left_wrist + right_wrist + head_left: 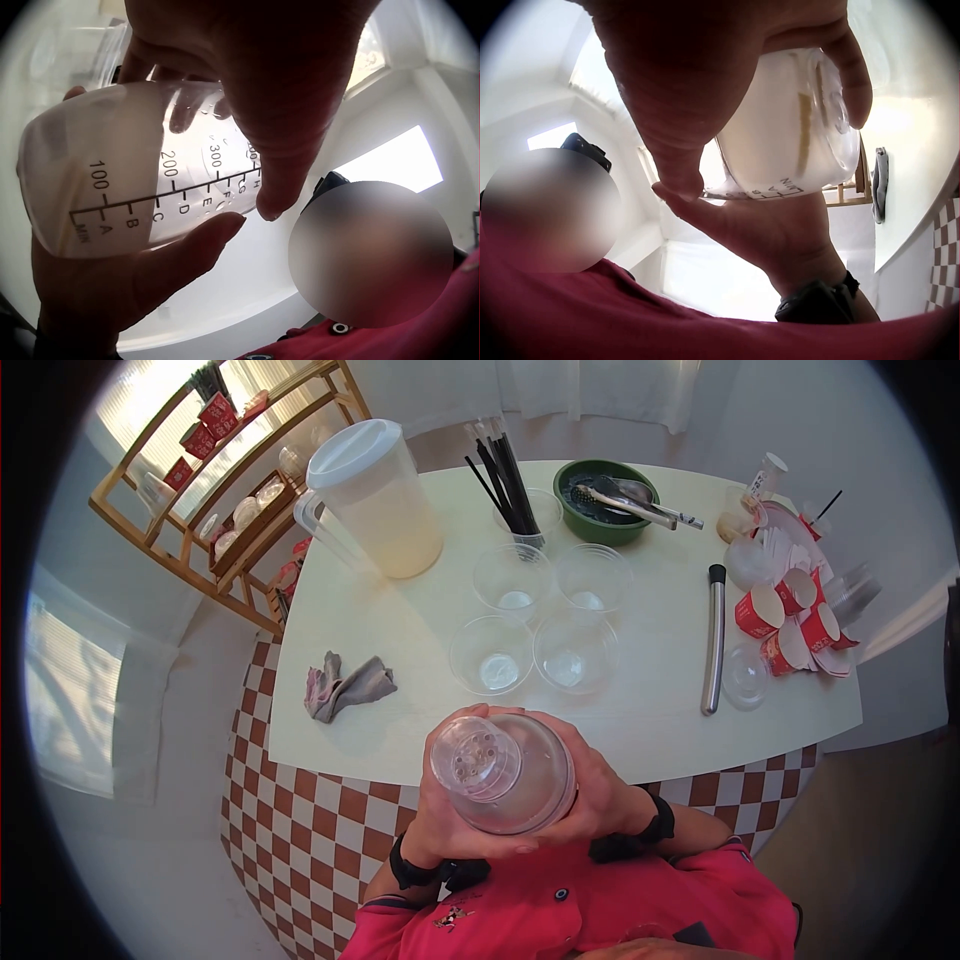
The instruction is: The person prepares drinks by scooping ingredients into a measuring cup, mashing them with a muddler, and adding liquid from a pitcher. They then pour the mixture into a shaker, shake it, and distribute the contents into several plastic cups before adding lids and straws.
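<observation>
A clear shaker (535, 785) with a holed strainer top is gripped between both hands in front of the red shirt. The left hand (440, 810) curls round its left side, the right hand (595, 785) round its right. Measuring marks and cloudy pale liquid show on the tilted shaker (127, 172) in the left wrist view, between the left hand (262, 75) above and the right hand (120, 292) below. In the right wrist view, the right hand (682, 75) grips the shaker (780, 135) from above and the left hand (780, 232) lies below.
Several clear cups (497, 660) stand on the white table (650, 740) beyond the hands. Behind are a lidded pitcher (385, 510), black straws (510, 490) and a green bowl (605, 530). A cloth (350, 685) lies left; a metal muddler (714, 640) and red paper cups (760, 610) are right.
</observation>
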The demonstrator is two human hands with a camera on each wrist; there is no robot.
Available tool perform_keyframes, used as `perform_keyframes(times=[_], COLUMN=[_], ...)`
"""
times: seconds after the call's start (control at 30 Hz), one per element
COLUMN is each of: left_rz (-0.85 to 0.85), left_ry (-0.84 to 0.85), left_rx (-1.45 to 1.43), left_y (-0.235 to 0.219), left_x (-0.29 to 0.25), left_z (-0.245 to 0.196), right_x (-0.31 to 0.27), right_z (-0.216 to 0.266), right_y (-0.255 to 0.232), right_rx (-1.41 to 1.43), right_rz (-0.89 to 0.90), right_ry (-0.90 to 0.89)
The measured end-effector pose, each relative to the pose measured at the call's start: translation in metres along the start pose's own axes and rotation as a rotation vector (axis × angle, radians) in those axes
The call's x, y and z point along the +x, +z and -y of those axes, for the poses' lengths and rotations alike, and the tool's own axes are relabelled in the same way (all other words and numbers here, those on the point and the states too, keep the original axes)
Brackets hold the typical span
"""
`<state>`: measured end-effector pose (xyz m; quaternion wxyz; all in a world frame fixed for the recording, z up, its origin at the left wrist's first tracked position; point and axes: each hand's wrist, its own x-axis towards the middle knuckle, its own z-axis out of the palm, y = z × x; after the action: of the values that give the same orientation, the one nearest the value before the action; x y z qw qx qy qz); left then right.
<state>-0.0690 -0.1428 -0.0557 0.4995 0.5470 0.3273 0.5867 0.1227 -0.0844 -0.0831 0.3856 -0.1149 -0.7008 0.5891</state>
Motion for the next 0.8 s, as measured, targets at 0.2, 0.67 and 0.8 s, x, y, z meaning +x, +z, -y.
perform_keyframes(times=[0.2,0.67,0.8], left_rz=[0.027,0.103,0.03], left_ry=[0.022,0.171,0.14], left_rx=[0.026,0.081,-0.008], left_y=[-0.004,-0.01,-0.013], left_x=[0.006,0.037,0.037], left_z=[0.004,0.0,0.002], right_x=[0.005,0.021,0.032], right_z=[-0.004,-0.005,0.003], right_y=[-0.003,-0.017,-0.018], right_rx=[0.013,-0.043,-0.032], right_rz=[-0.009,-0.035,-0.021], right_ry=[-0.023,-0.071,-0.028])
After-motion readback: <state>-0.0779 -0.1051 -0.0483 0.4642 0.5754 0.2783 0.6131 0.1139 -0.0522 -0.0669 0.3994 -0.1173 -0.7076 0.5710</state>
